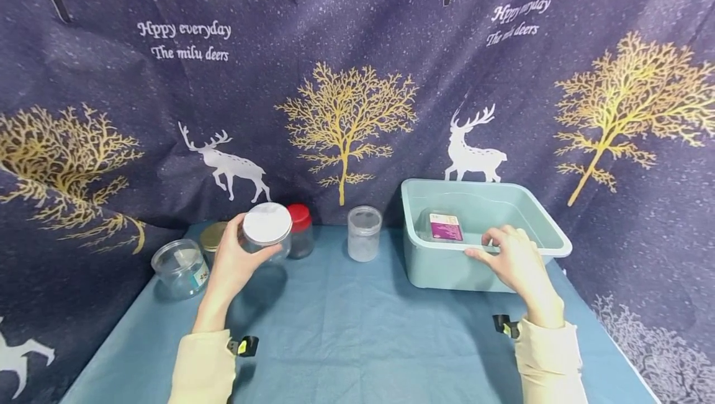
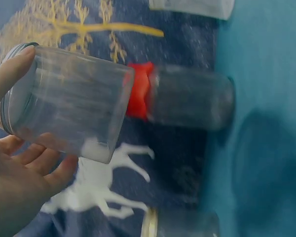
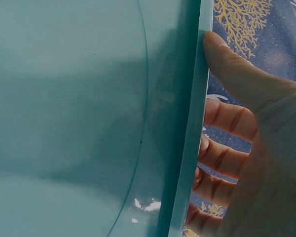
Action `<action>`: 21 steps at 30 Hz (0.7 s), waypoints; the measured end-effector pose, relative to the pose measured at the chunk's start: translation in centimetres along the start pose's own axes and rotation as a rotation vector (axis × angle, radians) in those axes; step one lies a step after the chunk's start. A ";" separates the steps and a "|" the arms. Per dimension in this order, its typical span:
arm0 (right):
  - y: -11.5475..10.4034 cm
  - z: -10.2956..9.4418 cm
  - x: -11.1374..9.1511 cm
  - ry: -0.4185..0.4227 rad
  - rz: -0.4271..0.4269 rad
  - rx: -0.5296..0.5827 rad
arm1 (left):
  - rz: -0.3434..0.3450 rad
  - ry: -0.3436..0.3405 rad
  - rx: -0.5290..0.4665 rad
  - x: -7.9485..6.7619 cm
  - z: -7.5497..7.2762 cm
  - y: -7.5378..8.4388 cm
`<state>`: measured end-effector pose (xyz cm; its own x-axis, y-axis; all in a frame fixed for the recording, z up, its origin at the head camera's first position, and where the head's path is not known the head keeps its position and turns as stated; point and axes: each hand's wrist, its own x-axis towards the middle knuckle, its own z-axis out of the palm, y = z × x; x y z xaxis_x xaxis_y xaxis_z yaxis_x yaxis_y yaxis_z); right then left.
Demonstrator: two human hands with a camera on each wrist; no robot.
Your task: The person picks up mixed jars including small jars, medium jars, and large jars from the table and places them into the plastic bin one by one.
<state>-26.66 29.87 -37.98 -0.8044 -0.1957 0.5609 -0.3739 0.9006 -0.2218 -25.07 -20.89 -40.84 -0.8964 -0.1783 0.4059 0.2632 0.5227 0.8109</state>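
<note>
My left hand point(image 1: 234, 261) grips a clear jar with a white lid point(image 1: 267, 224) around its lid end, raised over the table. In the left wrist view the clear jar point(image 2: 79, 103) is tilted, its base toward a red-lidded jar point(image 2: 187, 96). My right hand point(image 1: 511, 258) hovers at the front rim of a pale green tub point(image 1: 463, 267), its fingers loosely bent with nothing between them. Close up in the right wrist view, the thumb tip of the right hand point(image 3: 256, 123) is right at the tub's rim point(image 3: 190, 128). A clear container with a purple label point(image 1: 445, 227) lies inside the tub.
On the table's left stand an open clear jar point(image 1: 180, 270) and a gold-lidded jar point(image 1: 213, 236), partly hidden by my left hand. A frosted clear jar point(image 1: 364, 236) stands left of the tub. A dark printed cloth point(image 1: 346, 38) hangs behind the blue-covered table point(image 1: 357, 342).
</note>
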 end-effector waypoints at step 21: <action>-0.4 -0.2 0.1 -0.007 0.003 -0.001 | 0.305 -0.218 0.076 6.9 6.7 10.2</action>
<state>-26.49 29.61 -37.69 -0.8086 -0.1961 0.5548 -0.3712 0.9015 -0.2224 -30.93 -11.21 -32.59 -0.8377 0.1720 0.5183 0.5099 0.5861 0.6296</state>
